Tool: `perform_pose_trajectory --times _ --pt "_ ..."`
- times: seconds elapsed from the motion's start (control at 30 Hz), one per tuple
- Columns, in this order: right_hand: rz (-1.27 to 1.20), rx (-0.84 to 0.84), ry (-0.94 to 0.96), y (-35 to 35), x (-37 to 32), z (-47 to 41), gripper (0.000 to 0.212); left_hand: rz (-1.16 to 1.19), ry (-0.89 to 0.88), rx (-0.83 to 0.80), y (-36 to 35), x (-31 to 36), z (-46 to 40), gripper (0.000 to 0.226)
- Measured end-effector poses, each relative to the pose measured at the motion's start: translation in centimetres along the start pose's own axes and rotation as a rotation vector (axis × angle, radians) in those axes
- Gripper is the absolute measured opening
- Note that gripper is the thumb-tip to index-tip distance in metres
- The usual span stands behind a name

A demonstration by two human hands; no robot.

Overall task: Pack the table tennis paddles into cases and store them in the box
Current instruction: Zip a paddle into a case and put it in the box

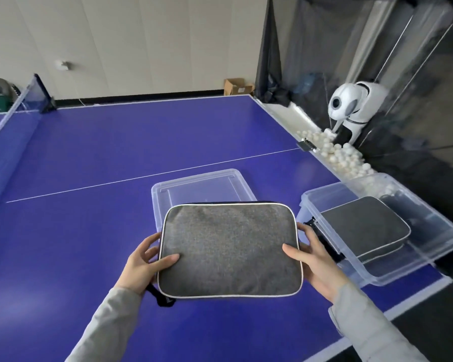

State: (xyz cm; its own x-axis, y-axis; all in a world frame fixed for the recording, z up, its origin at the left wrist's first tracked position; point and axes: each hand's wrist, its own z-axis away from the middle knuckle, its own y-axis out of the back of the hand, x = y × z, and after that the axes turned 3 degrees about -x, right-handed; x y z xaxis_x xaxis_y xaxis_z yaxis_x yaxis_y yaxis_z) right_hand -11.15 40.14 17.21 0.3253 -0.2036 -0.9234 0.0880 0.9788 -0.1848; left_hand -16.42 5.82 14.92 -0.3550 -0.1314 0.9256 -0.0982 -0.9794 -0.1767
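While the blue table (pixel 102 158) fills most of the frame, its net (pixel 16 105) runs off the upper left. Clear plastic box (pixel 434 231) sits at the table's right edge, centre right of the frame, lid off, with two grey cases (pixel 364 226) stacked inside. Clear lid (pixel 194 184) lies flat on the table at centre, partly hidden behind the held case. Grey case (pixel 229 249) with white piping is at lower centre, held above the table, just beside the box. Left hand (pixel 144 262) grips its left edge, thumb on top; right hand (pixel 317 259) grips the right edge, same way. White ball machine (pixel 356 105) stands upper right, with loose white balls (pixel 343 158) in the trough below it.
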Motion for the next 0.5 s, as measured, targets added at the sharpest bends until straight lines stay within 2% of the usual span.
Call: perform_pose_trajectory --times 0.13,0.5 --pt "-0.016 0.04 0.068 5.0 -1.5 1.2 0.058 -0.031 -0.039 -0.043 -5.6 0.7 -1.1 0.061" --pt "0.02 0.14 0.14 27.0 -7.3 6.4 0.054 0.009 -0.055 -0.114 -29.5 -1.3 -1.5 0.075"
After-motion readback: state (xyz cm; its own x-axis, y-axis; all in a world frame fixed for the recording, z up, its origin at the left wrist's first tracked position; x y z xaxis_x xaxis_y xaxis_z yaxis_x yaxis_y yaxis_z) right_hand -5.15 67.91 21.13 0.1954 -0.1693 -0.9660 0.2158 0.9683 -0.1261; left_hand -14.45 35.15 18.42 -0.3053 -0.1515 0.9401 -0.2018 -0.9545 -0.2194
